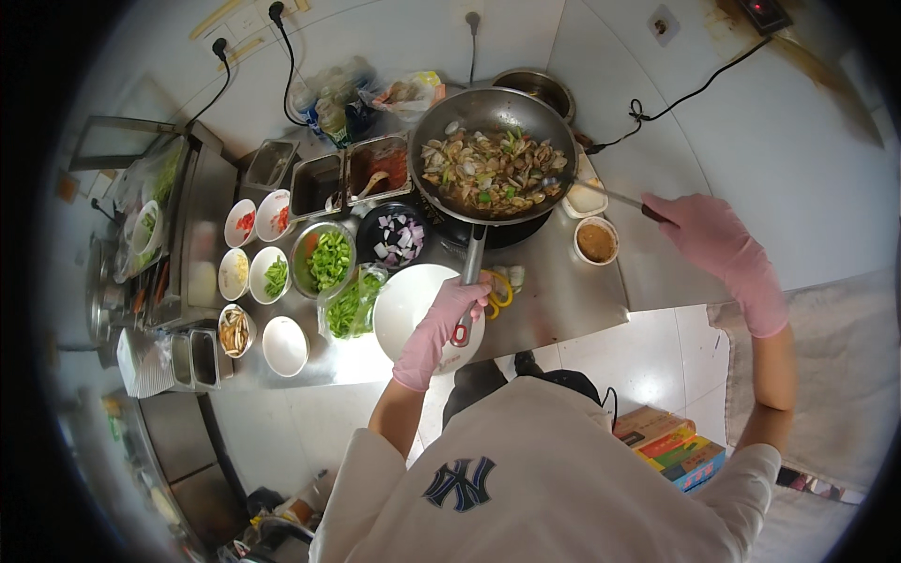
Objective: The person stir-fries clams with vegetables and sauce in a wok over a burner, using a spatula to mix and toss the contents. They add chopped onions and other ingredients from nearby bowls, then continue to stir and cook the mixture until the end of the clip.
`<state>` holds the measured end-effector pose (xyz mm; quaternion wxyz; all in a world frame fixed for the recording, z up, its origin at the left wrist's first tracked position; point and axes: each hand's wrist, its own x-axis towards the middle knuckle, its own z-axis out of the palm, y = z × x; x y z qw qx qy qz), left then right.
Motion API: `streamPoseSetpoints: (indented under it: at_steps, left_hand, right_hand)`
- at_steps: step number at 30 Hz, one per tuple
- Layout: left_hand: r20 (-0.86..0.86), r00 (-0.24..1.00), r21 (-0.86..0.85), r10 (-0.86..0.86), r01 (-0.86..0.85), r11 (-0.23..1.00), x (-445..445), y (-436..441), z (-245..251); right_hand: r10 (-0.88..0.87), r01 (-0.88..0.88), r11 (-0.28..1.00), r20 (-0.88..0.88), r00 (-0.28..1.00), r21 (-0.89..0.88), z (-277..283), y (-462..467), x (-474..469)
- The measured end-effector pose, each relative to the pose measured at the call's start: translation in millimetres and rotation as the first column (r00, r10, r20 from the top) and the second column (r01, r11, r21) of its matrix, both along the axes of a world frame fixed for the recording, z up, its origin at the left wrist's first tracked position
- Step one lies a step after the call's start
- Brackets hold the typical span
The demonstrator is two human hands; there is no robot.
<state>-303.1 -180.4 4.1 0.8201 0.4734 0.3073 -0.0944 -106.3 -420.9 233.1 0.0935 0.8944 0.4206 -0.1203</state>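
Note:
My left hand (450,312), in a pink glove, grips the handle of a deep frying pan (503,105). Clams in their shells (486,169), mixed with green vegetable pieces, fill the pan's bottom. In my pink-gloved right hand (704,229) is the dark grip of a long metal cooking utensil (612,193). Its head rests among the clams at the pan's right side, partly hidden by them. Below the pan handle stands a large white bowl (401,302), partly covered by my left hand. A black cooker (524,236) shows beneath the pan.
Left of the pan are a black bowl of chopped onion (391,250), a bowl of chopped green pepper (327,257) and several small white bowls. Metal tubs (380,158) hold sauces. Yellow-handled scissors (501,292) and a cup of brown paste (596,241) lie to the right. A power cord (693,91) hangs along the wall.

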Motion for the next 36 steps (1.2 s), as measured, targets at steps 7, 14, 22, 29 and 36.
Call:
streamPoseSetpoints:
  at_steps: [7, 14, 22, 29, 36]
  left_hand:
    - [-0.028, 0.995, 0.041, -0.092, 0.093, 0.995, -24, 10, 12]
    - [-0.012, 0.994, 0.033, -0.109, 0.109, 0.994, -27, 13, 8]
    - [-0.038, 0.993, 0.044, -0.110, 0.112, 0.993, -26, 13, 10]
    - [-0.011, 0.996, 0.042, -0.086, 0.086, 0.995, -25, 12, 13]
    - [-0.022, 0.999, 0.018, -0.043, 0.044, 0.999, -22, 8, 14]
  right_hand:
    - [0.152, -0.125, 0.976, 0.151, 0.977, -0.178, -82, -13, -29]
    - [-0.002, -0.033, 0.980, 0.174, 0.985, 0.197, -181, -3, -25]
    - [-0.053, 0.013, 0.966, 0.149, 0.987, 0.260, -182, 26, -21]
    - [-0.034, -0.039, 0.961, 0.258, 0.966, 0.274, -172, 60, -5]
    - [-0.003, -0.046, 0.982, 0.255, 0.967, 0.185, -196, 103, 35]
